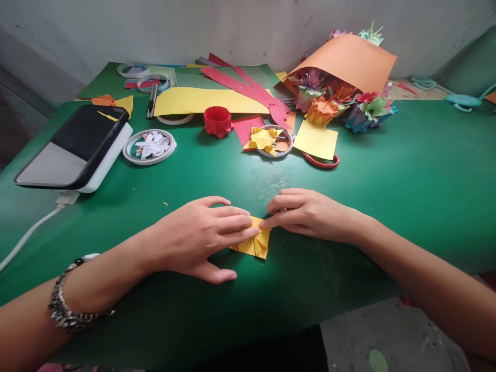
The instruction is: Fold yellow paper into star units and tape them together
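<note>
Two hands meet on our green table (406,170), at six o'clock of the paper flowers (341,98). Our left hand (197,235) lies flat, fingers extended, pressing the folded yellow paper (256,247). Our right hand (310,212), at three o'clock of it, touches its edge, fingers bunched; we cannot tell its grip.

green table (406,170), grey wall (232,26), concrete floor (387,336)

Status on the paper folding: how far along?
Done: folded paper flowers piled under the orange sheet. In hand: left hand and right hand press a part-folded yellow piece on the table. Left, probably: a flat yellow square lies unfolded.
</note>
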`<move>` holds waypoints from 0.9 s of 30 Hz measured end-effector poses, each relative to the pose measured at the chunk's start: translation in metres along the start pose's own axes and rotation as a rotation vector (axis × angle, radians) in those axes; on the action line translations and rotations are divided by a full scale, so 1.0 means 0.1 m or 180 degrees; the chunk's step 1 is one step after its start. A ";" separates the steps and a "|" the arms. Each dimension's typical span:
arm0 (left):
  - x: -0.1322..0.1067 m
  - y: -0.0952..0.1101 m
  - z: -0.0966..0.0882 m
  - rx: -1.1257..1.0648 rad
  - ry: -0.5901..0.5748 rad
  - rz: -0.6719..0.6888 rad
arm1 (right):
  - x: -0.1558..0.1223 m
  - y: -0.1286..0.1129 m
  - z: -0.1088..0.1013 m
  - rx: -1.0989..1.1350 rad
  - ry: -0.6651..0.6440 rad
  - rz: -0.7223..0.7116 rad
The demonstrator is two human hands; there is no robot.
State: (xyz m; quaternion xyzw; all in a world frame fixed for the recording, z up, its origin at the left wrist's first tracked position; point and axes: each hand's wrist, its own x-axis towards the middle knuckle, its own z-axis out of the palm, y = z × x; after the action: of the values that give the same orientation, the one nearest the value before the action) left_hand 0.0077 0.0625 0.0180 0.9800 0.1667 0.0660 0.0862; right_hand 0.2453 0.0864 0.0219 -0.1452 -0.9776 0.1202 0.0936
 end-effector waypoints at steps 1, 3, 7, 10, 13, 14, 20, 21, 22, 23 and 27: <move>0.00 0.00 0.00 0.0020 0.0021 0.0027 | -0.03 0.00 0.00 -0.0038 0.0023 0.0010; 0.00 0.00 0.00 0.0063 0.0065 0.0076 | -0.08 -0.01 0.01 -0.0049 0.0091 0.0063; 0.01 0.00 -0.01 0.0127 0.0121 0.0111 | -0.13 -0.04 0.03 0.0452 0.0380 0.0359; 0.02 -0.01 -0.02 0.0159 0.0151 0.0133 | -0.13 -0.09 0.04 0.0435 0.0370 0.0505; 0.03 -0.01 -0.02 0.0161 0.0200 0.0192 | -0.13 -0.18 0.06 -0.0253 0.0077 0.0488; 0.03 -0.01 -0.02 0.0157 0.0213 0.0216 | -0.13 -0.20 0.06 -0.0455 -0.0001 0.0504; 0.03 -0.02 -0.02 0.0107 0.0240 0.0220 | -0.16 -0.29 0.04 -0.1065 -0.0196 0.0547; 0.03 -0.02 -0.02 0.0084 0.0228 0.0209 | -0.17 -0.30 0.02 -0.1119 -0.0214 0.0522; 0.04 -0.02 -0.02 0.0061 0.0219 0.0204 | -0.17 -0.30 0.00 -0.1166 -0.0229 0.0492; 0.04 -0.01 -0.03 0.0041 0.0219 0.0197 | -0.17 -0.31 -0.02 -0.1204 -0.0249 0.0457; 0.05 0.00 -0.05 0.0015 0.0295 0.0191 | -0.17 -0.37 -0.10 -0.1220 -0.0427 0.0345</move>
State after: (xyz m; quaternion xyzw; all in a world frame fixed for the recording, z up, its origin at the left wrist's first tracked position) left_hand 0.0113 0.0645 0.0237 0.9806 0.1413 0.1135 0.0741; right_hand 0.2542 0.0492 0.0382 -0.2044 -0.9774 -0.0537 -0.0077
